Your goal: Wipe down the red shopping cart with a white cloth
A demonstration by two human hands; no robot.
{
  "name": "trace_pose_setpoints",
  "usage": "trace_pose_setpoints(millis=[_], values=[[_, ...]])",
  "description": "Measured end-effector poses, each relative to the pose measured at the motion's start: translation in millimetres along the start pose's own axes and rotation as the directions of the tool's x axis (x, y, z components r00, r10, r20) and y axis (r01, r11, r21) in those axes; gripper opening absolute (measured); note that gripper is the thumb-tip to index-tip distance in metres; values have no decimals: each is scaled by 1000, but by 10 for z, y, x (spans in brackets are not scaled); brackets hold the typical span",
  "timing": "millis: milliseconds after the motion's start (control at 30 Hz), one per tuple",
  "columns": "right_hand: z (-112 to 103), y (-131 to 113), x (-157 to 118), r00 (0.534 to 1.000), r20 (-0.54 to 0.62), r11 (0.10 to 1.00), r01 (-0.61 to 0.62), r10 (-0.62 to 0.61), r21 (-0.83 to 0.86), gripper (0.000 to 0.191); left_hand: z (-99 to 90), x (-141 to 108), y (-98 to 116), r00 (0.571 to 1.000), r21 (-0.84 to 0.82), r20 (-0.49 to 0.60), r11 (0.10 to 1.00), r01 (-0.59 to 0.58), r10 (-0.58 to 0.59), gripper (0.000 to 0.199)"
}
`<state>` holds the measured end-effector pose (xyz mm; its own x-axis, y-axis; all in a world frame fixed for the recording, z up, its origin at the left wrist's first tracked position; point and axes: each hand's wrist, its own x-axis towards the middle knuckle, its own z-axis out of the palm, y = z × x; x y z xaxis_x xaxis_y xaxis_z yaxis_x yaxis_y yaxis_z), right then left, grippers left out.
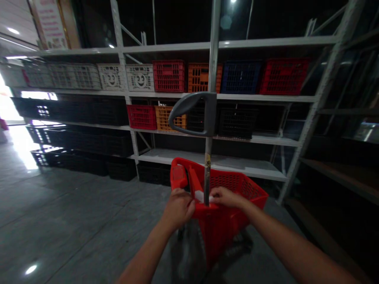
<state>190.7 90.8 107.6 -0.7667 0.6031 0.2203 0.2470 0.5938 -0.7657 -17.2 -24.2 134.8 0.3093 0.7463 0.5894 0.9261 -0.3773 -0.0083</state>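
From my remote station, the head view shows both bare hands at the near end of a red plastic trolley basket (219, 209). The left hand (177, 209) is curled over the basket's rim, left of the trolley's steel pole (207, 173); I cannot tell whether it is clamped. The right hand (227, 198) reaches in from the right with its fingers (216, 195) extended toward the pole, and it is the nearer hand to that pole. The hands are apart, with the pole and a white strip (199, 196) between them; I cannot tell what the strip is. The pole stands nearly upright, its long axis rising to a grey plastic handle (192, 114). Ahead stand white steel shelves (237, 163) bearing red, orange, and navy plastic crates (241, 77), and black crates (89, 146) line the lower levels beside a polished concrete floor (74, 221).
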Motion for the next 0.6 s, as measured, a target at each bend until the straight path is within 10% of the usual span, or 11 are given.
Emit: trace_pose_setpoints(millis=[167,333,600], values=[[-175,-509,-16,860,-504,938,235,-79,253,23,-1,4,-37,1000,21,29,1000,0,-1,30],[-34,-1083,155,771,-580,963,247,-263,-108,15,1,27,-93,999,57,45,998,-25,22,31],[674,-288,-253,840,-502,858,-92,-205,-505,9,32,61,-315,999,27,52,1000,-3,2,32]])
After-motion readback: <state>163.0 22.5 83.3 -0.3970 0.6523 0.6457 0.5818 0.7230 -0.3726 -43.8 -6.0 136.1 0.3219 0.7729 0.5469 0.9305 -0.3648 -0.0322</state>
